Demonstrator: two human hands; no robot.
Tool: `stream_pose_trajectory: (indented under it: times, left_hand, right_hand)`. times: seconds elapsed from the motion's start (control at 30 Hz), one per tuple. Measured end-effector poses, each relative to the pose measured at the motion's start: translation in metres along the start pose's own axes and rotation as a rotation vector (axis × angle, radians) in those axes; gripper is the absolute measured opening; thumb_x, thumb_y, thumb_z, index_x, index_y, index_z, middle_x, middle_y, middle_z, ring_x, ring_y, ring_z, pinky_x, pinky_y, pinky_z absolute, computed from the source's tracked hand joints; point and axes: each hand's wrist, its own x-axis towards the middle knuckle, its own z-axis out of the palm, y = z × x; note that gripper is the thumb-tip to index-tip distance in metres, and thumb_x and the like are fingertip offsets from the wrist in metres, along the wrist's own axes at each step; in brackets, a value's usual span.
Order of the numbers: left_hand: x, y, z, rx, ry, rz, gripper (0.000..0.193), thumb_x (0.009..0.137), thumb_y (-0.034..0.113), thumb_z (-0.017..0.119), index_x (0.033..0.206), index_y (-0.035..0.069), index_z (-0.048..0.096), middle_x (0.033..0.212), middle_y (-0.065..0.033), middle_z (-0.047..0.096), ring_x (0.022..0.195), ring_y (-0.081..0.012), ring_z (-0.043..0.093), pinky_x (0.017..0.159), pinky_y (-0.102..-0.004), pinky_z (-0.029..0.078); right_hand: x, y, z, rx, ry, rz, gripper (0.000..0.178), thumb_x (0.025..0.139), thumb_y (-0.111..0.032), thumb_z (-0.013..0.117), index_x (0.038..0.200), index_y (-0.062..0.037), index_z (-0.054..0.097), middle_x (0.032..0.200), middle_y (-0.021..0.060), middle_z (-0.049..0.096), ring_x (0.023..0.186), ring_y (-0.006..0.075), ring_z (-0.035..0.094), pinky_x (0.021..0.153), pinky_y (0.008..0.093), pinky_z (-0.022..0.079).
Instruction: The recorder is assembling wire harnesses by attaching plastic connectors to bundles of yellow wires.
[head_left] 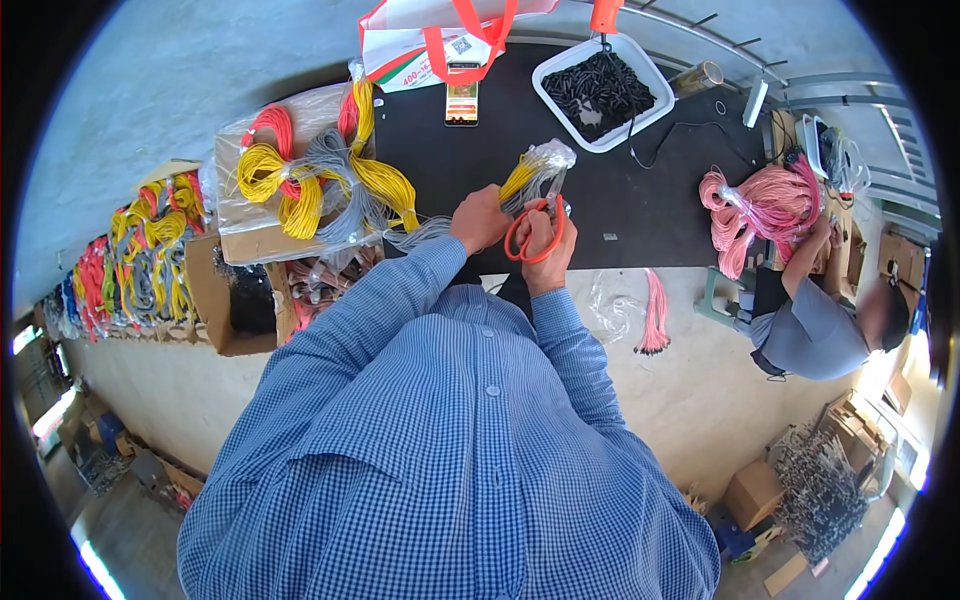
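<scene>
At the near edge of the black table (640, 210), my left hand (481, 221) is closed around a bundle of yellow and grey wires (517, 183). The far end of that bundle is wrapped in clear plastic (551, 156). Fingers of my right hand (546, 238) are through the handles of orange-handled scissors (511, 242), whose blades point away from me beside the wrapped end. Whether the blades touch the plastic is hard to make out. Grey wires trail left from my left hand to more tied yellow, grey and red wire bundles (380, 190).
A white tub (655, 78) of small black pieces stands at the back, with a phone (462, 105) and a white-and-red bag (395, 60) left of it. Pink wire bundles (765, 205) lie at the right, near a seated person (820, 325). An open cardboard box (235, 340) stands left.
</scene>
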Motion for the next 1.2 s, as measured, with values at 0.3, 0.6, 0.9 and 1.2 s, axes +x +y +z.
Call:
stream_pose_trajectory:
  times: [0.3,0.6,0.9,1.2]
  left_hand:
    - [0.011,0.001,0.009,0.029,0.015,0.02,0.029,0.08,0.019,0.066,0.104,0.002,0.064,0.103,-0.0239,0.071,0.101,-0.0421,0.067,0.089,-0.0486,0.054]
    - [0.047,-0.099,-0.002,-0.235,0.001,-0.245,0.041,0.077,0.018,0.069,0.112,-0.004,0.064,0.096,-0.0234,0.072,0.093,-0.0372,0.071,0.082,-0.0449,0.055]
    - [0.012,-0.017,-0.03,-0.267,-0.211,-0.169,0.044,0.075,0.017,0.071,0.106,-0.011,0.061,0.091,-0.0212,0.069,0.081,-0.0269,0.069,0.077,-0.0373,0.053]
    - [0.001,-0.039,-0.012,-0.154,-0.065,-0.157,0.042,0.077,0.021,0.072,0.105,-0.008,0.061,0.107,-0.0288,0.068,0.105,-0.0437,0.066,0.091,-0.0443,0.052]
  right_hand:
    - [0.0,-0.009,-0.007,0.046,0.038,0.01,0.016,0.089,-0.009,0.053,0.095,0.0041,0.059,0.068,0.0029,0.053,0.053,0.0095,0.048,0.048,0.0239,0.039]
    - [0.026,-0.089,-0.127,-0.241,0.223,-0.169,0.021,0.092,-0.022,0.06,0.09,-0.0018,0.061,0.075,0.0107,0.064,0.065,0.0249,0.064,0.061,0.036,0.051]
    - [0.157,0.06,-0.279,-1.426,0.174,0.099,0.039,0.086,-0.039,0.07,0.104,-0.0043,0.07,0.108,0.0246,0.071,0.105,0.0446,0.066,0.09,0.0525,0.053]
    - [0.093,-0.016,-0.005,-1.112,-0.196,-0.375,0.025,0.091,-0.03,0.069,0.09,-0.0051,0.071,0.083,0.0161,0.072,0.077,0.0358,0.071,0.071,0.0429,0.056]
